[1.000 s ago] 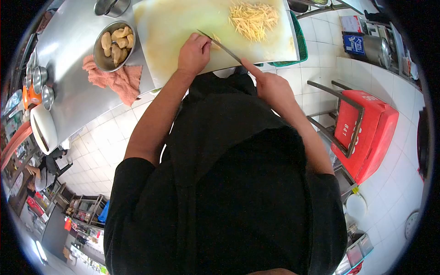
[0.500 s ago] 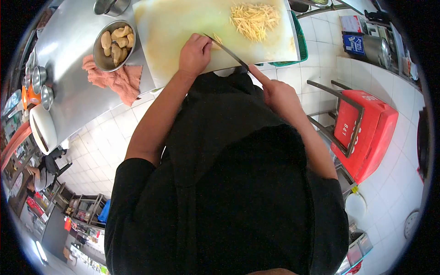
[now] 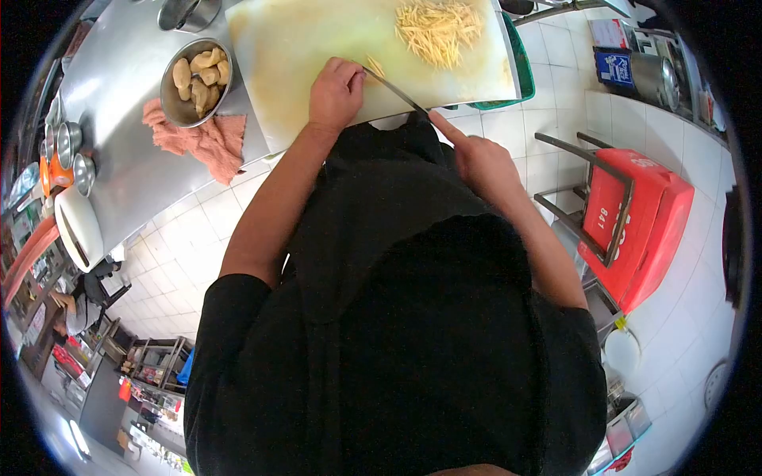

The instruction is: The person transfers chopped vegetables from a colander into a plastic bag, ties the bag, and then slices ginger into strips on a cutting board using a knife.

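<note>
My right hand (image 3: pixel 482 163) grips a knife (image 3: pixel 401 94) by its handle, index finger stretched along the back of the blade. The blade slants across the cutting board (image 3: pixel 294 47), its tip beside the fingers of my left hand (image 3: pixel 336 91). My left hand is closed on the board with fingers curled under; whatever they hold is hidden. A few thin yellow strips (image 3: pixel 375 65) lie just past the blade tip. Farther right on the board rests a heap of pale yellow shreds (image 3: pixel 438 32), looking like cut ginger.
Left of the board, a metal bowl (image 3: pixel 168 103) holds several peeled, knobby pieces (image 3: pixel 208 77). An orange cloth (image 3: pixel 202 147) lies by it on the steel table (image 3: pixel 131 151). A green basket (image 3: pixel 525 67) sits below the board's right edge. A red box (image 3: pixel 643 226) stands at right behind metal legs.
The knife tip has drawn back slightly toward me and lies lower by my left fingers. Both hands stay nearly in place; the whole view has shifted a little.
</note>
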The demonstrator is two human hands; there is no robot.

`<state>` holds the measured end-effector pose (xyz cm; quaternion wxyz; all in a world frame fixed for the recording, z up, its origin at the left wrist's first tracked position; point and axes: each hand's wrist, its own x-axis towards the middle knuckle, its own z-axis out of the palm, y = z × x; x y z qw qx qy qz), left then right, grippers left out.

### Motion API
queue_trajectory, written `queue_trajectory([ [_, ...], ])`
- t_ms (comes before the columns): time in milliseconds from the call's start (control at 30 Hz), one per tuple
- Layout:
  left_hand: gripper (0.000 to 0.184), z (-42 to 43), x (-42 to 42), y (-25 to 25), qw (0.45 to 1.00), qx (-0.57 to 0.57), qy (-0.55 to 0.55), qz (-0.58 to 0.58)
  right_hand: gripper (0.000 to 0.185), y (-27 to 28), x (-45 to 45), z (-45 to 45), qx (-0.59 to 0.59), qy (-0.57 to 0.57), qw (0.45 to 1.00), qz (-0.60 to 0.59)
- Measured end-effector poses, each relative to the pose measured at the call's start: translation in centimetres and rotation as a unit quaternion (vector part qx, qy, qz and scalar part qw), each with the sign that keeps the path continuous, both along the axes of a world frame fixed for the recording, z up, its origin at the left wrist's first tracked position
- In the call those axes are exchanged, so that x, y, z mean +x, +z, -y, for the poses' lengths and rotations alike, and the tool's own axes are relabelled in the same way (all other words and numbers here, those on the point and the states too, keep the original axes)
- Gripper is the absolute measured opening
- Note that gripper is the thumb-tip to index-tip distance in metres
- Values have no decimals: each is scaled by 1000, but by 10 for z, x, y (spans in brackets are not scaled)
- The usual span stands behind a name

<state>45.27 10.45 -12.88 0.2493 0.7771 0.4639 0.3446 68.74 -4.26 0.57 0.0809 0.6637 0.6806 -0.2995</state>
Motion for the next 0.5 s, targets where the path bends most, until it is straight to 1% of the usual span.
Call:
queue_trajectory([
  [67,5,0,0,-3,1000,-12,1,-1,82,-34,-3,-2,46,-1,999,-11],
  [167,4,0,0,2,1000,-24,6,-12,84,-41,-12,-18,78,-9,997,-27],
  [267,6,0,-1,3,999,-40,-2,-25,83,-2,-9,-16,-6,-1,1000,7],
  [367,4,0,1,-2,1000,-1,7,7,84,11,-1,-2,-43,0,999,9],
  [467,4,0,0,0,1000,-6,0,-17,84,-37,-5,-4,44,-6,999,-21],
  [500,4,0,1,1,1000,-4,0,-7,81,-35,-8,-9,54,-9,998,-24],
])
